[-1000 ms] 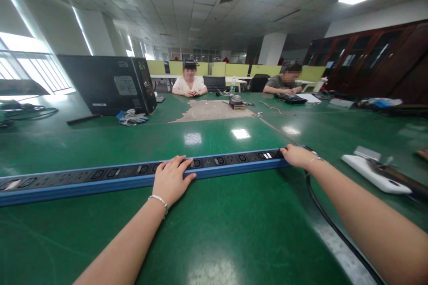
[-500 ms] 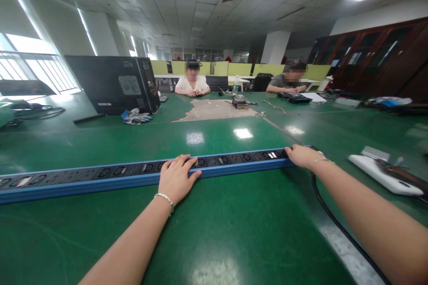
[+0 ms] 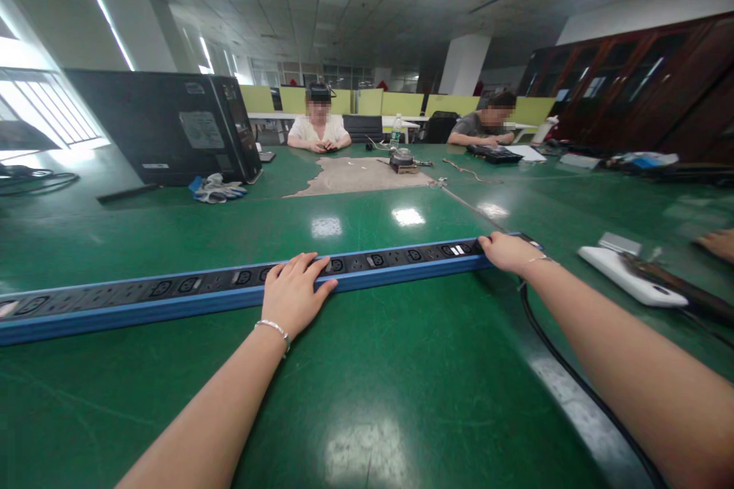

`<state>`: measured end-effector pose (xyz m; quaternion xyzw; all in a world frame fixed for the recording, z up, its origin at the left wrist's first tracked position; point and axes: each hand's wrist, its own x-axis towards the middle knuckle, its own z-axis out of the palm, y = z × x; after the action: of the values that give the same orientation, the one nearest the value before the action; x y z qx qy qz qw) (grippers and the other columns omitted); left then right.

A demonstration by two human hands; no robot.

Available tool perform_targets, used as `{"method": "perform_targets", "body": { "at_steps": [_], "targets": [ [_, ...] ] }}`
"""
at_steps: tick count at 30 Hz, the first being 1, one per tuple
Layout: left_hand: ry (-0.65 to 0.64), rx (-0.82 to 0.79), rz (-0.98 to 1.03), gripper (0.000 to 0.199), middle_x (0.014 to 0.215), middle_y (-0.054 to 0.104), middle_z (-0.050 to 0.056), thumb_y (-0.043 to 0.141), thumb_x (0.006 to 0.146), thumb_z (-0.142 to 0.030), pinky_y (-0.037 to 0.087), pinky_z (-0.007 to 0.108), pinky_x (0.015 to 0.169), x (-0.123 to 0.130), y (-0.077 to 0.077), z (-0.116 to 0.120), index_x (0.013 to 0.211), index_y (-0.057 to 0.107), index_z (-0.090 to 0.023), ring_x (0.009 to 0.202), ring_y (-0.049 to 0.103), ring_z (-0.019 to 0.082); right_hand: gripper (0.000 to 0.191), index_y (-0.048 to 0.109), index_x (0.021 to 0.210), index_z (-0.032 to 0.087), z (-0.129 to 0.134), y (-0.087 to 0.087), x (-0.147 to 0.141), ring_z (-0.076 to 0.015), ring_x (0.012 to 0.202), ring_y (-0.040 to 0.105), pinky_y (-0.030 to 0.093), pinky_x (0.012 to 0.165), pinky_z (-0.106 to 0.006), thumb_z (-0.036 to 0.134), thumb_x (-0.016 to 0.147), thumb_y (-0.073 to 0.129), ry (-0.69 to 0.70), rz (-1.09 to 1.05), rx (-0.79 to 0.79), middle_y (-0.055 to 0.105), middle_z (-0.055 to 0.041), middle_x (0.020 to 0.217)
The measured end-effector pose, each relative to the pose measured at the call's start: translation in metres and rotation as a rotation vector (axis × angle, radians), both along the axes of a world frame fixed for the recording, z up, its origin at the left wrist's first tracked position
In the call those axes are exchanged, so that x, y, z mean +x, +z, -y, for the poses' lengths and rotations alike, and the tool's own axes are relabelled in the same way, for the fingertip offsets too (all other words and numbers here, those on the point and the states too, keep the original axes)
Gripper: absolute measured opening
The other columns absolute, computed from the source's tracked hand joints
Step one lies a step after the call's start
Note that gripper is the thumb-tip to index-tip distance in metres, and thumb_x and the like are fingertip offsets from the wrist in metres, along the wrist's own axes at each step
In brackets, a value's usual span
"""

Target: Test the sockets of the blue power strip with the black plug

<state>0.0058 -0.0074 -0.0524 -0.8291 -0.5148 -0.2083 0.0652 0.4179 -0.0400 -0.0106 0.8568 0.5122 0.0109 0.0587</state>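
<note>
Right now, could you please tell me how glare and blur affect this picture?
In the head view, white reflections glare on the glossy green tabletop; the railed window at left is washed out; the right edge looks smeared; the long blue-and-black socket strip appears fairly sharp.

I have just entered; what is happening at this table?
A long blue socket strip is being handled at the green table. The camera wearer's left hand lies across it; the right hand touches it near its right end, beside a black cable. A person in white and another in grey sit opposite.
</note>
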Motion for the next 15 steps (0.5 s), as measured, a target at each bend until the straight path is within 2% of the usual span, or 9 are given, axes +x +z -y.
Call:
{"method": "perform_targets", "body": {
  "at_steps": [4, 8, 15],
  "targets": [
    [-0.003, 0.010, 0.007, 0.042, 0.130, 0.054, 0.002, 0.040, 0.085, -0.050, 0.029, 0.043, 0.099, 0.000, -0.001, 0.000, 0.121, 0.053, -0.032, 0.120, 0.045, 0.022, 0.053, 0.060, 0.099, 0.008, 0.003, -0.001, 0.001, -0.0275, 0.092, 0.063, 0.045, 0.079, -0.036, 0.043, 0.090, 0.021, -0.047, -0.037, 0.041, 0.065, -0.0212, 0.101],
    [0.006, 0.016, 0.015, 0.041, 0.129, 0.055, 0.002, 0.041, 0.085, -0.049, 0.029, 0.042, 0.099, 0.000, -0.001, 0.000, 0.119, 0.054, -0.032, 0.119, 0.046, 0.021, 0.051, 0.062, 0.096, 0.011, 0.007, 0.006, -0.004, -0.0266, 0.094, 0.062, 0.044, 0.081, -0.035, 0.046, 0.089, 0.026, -0.051, -0.020, 0.035, 0.065, -0.0202, 0.101],
    [-0.004, 0.036, 0.017, 0.041, 0.128, 0.056, 0.002, 0.038, 0.086, -0.049, 0.030, 0.041, 0.098, 0.000, -0.003, 0.000, 0.119, 0.054, -0.031, 0.119, 0.047, 0.021, 0.054, 0.063, 0.099, 0.012, 0.014, 0.015, -0.016, -0.0297, 0.093, 0.062, 0.044, 0.079, -0.039, 0.049, 0.088, 0.024, -0.077, 0.025, 0.055, 0.065, -0.0201, 0.100]
  ]
}}
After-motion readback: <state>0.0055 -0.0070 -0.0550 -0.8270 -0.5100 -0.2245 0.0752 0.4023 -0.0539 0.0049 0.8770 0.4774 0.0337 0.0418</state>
